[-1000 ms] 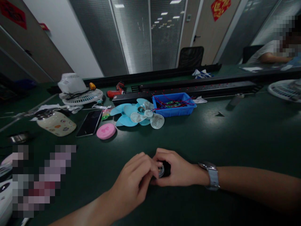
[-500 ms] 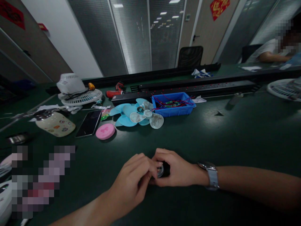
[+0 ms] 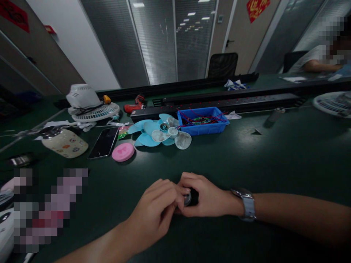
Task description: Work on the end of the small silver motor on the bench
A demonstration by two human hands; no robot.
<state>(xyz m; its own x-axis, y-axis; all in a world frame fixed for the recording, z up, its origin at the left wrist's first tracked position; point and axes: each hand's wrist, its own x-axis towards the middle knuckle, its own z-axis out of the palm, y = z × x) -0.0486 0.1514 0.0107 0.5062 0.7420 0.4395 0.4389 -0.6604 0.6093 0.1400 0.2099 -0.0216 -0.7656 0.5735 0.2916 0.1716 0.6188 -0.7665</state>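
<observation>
Low over the green tabletop, my right hand [image 3: 211, 199] is wrapped round a small black round part [image 3: 194, 197] with a shiny grey end. The fingers cover most of it, so its exact kind cannot be made out. From the other side my left hand [image 3: 157, 202] pinches at the grey end, its thumb and fingertips pressed together there. Both hands touch each other around the part. A watch [image 3: 248, 206] with a light strap is on my right wrist.
Blue fan blades [image 3: 149, 133] lie ahead, beside a blue bin [image 3: 204, 128] of wired circuit boards. Leftward are a pink round case [image 3: 123, 152], a phone [image 3: 103, 143], a cream bottle [image 3: 65, 143] and a white fan [image 3: 94, 111]. A red drill [image 3: 134, 106] lies behind; a person sits far right.
My left fingertips have shifted slightly over the grey end, covering a little more of it. The right hand keeps its hold, and the view has tilted very slightly.
</observation>
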